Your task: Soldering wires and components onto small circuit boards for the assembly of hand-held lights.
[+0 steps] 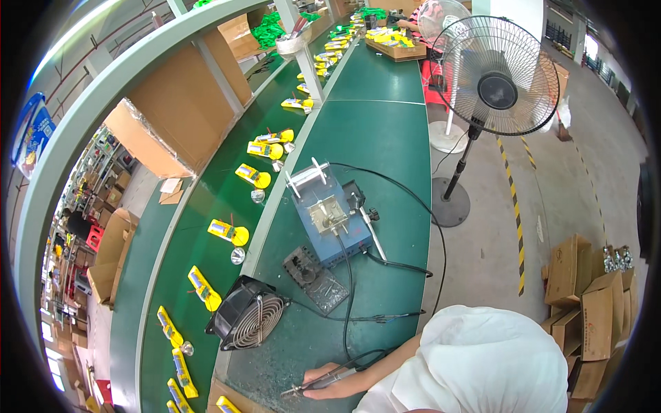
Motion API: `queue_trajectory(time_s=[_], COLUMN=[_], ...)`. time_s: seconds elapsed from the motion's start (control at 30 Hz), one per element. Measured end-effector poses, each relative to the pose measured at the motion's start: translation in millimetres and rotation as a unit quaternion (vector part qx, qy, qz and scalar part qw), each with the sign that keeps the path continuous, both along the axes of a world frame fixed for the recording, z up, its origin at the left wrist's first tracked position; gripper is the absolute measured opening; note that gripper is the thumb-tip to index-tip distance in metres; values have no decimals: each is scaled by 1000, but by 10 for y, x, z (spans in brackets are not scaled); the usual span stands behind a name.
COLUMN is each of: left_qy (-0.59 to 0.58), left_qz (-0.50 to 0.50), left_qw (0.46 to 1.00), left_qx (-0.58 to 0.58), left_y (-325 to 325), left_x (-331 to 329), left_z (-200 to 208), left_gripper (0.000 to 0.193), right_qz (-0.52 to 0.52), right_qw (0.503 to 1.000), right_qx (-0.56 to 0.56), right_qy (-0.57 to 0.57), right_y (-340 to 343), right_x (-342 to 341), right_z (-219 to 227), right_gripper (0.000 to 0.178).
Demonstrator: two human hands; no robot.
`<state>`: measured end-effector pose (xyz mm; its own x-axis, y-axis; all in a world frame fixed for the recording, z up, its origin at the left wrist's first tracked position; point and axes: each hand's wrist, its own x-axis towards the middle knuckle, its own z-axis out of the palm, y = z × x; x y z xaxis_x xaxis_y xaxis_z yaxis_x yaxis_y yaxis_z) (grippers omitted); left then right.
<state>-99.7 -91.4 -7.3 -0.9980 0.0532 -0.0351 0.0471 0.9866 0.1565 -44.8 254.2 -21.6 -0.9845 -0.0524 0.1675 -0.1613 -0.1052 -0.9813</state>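
My right hand (335, 387) is low in the picture, past the end of a white sleeve (475, 358). Its fingers are closed around a slim grey soldering iron (339, 377), whose tip points left just above the bench. A black cable runs from the iron up to a blue box-shaped soldering machine (337, 234). Left of the hand, the yellow end of a flashlight-like part (226, 404) shows at the lower edge. My left hand is out of sight.
A small black fan (249, 313) and a dark grey tray (313, 279) stand on the green bench (375, 124). Yellow parts (228, 233) line the green belt at left. A pedestal fan (497, 89) and cartons (599, 316) stand at right. Another person (415, 24) sits far off.
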Motion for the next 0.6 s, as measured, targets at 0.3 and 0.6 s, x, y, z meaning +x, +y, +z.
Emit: queue_trajectory(time_s=[0.3, 0.6], left_qy=[33, 188], left_qz=[19, -41], left_qw=[999, 976], left_qx=[-37, -100], left_y=[1076, 1225], left_x=[657, 1081], left_z=[483, 280], left_gripper=[31, 34], right_qz=[-89, -101], right_qw=[993, 993], right_qx=[-71, -60], right_qy=[22, 30], right_y=[-67, 77], right_x=[-9, 123], right_z=[-100, -26], right_gripper=[19, 19])
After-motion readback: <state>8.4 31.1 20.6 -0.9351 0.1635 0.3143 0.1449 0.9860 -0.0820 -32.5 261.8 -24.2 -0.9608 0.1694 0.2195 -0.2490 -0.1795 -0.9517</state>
